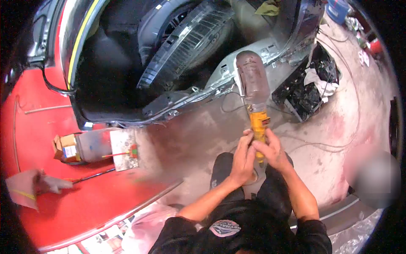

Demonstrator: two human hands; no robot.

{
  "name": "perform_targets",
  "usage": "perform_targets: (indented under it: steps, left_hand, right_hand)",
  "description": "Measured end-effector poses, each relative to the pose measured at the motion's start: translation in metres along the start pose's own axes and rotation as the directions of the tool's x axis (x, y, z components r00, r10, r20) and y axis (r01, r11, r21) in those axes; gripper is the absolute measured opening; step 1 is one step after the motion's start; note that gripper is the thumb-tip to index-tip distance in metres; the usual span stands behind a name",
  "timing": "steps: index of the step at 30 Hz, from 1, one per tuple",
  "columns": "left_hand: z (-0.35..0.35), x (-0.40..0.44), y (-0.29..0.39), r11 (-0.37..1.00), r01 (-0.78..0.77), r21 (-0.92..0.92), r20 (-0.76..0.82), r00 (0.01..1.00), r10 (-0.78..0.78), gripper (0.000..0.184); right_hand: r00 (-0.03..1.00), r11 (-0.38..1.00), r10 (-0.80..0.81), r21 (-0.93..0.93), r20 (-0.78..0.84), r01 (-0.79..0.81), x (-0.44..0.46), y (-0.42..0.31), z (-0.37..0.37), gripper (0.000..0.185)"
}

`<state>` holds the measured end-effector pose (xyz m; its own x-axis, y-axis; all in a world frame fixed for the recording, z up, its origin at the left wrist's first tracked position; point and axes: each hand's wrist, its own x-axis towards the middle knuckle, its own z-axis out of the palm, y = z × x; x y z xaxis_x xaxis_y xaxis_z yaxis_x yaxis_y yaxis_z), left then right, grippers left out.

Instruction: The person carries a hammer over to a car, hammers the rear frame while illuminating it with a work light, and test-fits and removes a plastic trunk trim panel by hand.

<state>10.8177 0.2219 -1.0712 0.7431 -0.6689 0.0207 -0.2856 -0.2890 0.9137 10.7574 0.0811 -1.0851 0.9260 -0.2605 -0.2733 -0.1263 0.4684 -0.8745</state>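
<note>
A yellow handheld tool points away from me, with a long, rounded brown front section whose exact kind I cannot make out. My left hand holds the lower yellow body from the left side. On the opposite side my right hand grips the same body, its thumb near the left fingers. Some fingertips are hidden behind the tool. Beyond it is a vehicle's open rear compartment, where a wheel and a dark ribbed panel lie. The brown section overlaps the compartment's bare metal edge in view.
Right of the vehicle, a black bin-like container holds dark plastic and a white cloth. Cables cross the dusty floor. At left, a cardboard box, a white board and a glove rest on a red surface.
</note>
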Motion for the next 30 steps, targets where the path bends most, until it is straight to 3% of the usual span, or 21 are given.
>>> perform_targets:
  steps: [1, 2, 3, 6, 7, 9, 14, 18, 22, 26, 27, 29, 30]
  left_hand:
    - [-0.019, 0.007, 0.006, 0.992, -0.054, 0.113, 0.131, 0.991, 0.039, 0.038]
    - [-0.039, 0.014, 0.012, 0.981, -0.050, 0.186, 0.134, 0.991, 0.025, 0.036]
    - [-0.060, 0.023, 0.017, 0.966, -0.045, 0.256, 0.138, 0.990, 0.010, 0.035]
    - [-0.127, 0.082, 0.015, 0.915, 0.026, 0.404, 0.082, 0.995, -0.064, 0.036]
    - [-0.149, 0.106, 0.005, 0.928, 0.128, 0.349, 0.043, 0.987, -0.152, 0.037]
    - [-0.198, 0.164, -0.037, 0.914, 0.128, 0.384, -0.021, 0.991, -0.130, 0.044]
    - [-0.325, 0.384, -0.181, 0.777, -0.062, 0.627, -0.017, 0.995, 0.094, 0.053]
    - [-0.377, 0.517, -0.241, 0.699, 0.059, 0.713, -0.050, 0.998, -0.034, 0.069]
    - [-0.377, 0.571, -0.263, 0.829, 0.095, 0.551, 0.183, 0.956, -0.231, 0.082]
    - [-0.367, 0.590, -0.255, 0.812, 0.354, 0.464, 0.361, 0.761, -0.538, 0.075]
    - [-0.372, 0.602, -0.275, 0.833, 0.371, 0.410, 0.412, 0.740, -0.532, 0.071]
    - [-0.375, 0.607, -0.295, 0.747, 0.506, 0.431, 0.266, 0.719, -0.642, 0.069]
    - [-0.384, 0.617, -0.304, 0.803, 0.505, 0.316, 0.463, 0.657, -0.595, 0.068]
  right_hand:
    - [0.999, 0.997, -0.018, 0.076, -0.042, 0.022, -0.005, -0.006, 0.001, 0.040]
    - [0.996, 0.987, -0.031, 0.152, -0.085, 0.043, -0.008, -0.010, 0.005, 0.041]
    - [0.988, 0.973, 0.082, 0.225, -0.132, -0.050, -0.011, -0.023, 0.010, 0.039]
    - [0.979, 0.989, 0.092, 0.133, -0.179, -0.068, -0.009, -0.028, 0.010, 0.036]
    - [0.966, 0.997, 0.041, 0.076, -0.255, -0.023, -0.003, -0.024, 0.013, 0.034]
    - [0.946, 0.997, 0.054, -0.029, -0.319, -0.067, 0.007, -0.028, 0.017, 0.033]
    - [0.881, 0.942, -0.024, -0.306, -0.473, -0.138, 0.051, -0.047, 0.045, 0.032]
    - [0.797, 0.986, 0.044, -0.102, -0.602, -0.132, 0.111, -0.062, 0.101, 0.030]
    - [0.743, 0.994, 0.107, 0.049, -0.661, -0.099, 0.148, -0.051, 0.140, 0.028]
    - [0.673, 0.989, 0.131, 0.047, -0.728, -0.142, 0.158, -0.050, 0.154, 0.033]
    - [0.659, 0.988, 0.135, 0.047, -0.740, -0.150, 0.153, -0.048, 0.151, 0.034]
    - [0.580, 0.982, 0.135, 0.032, -0.804, -0.184, 0.146, -0.042, 0.149, 0.036]
    - [0.548, 0.982, 0.137, 0.042, -0.825, -0.182, 0.141, -0.035, 0.148, 0.037]
